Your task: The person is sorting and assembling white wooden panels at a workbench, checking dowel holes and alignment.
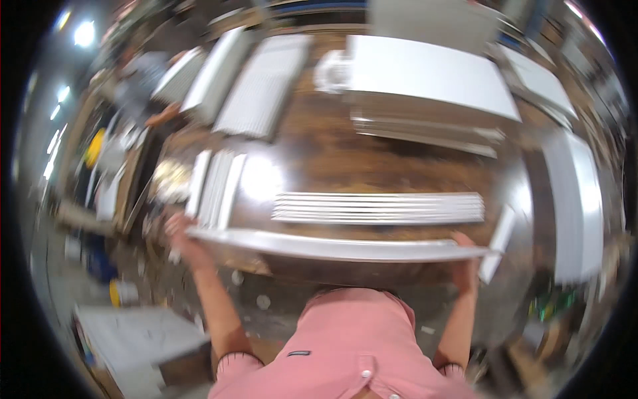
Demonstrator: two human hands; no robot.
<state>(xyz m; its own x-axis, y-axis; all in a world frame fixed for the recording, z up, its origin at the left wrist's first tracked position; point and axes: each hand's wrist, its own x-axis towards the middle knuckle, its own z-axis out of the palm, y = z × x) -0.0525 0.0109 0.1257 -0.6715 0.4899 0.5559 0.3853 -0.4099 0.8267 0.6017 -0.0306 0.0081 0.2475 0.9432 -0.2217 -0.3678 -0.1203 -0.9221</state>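
A long white strip point(332, 249) ran from side to side over the near edge of the bench point(372, 167). The left hand point(184, 236) was closed on its left end, the right hand point(465, 261) near its other end. Thin white bars point(379, 208) lay just past it, pointing the same way.

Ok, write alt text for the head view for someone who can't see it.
Left hand and right hand hold a long white strip near its ends, at the near side of a brown table. Beyond it lies a row of thin white strips; a stack of white panels sits farther back.
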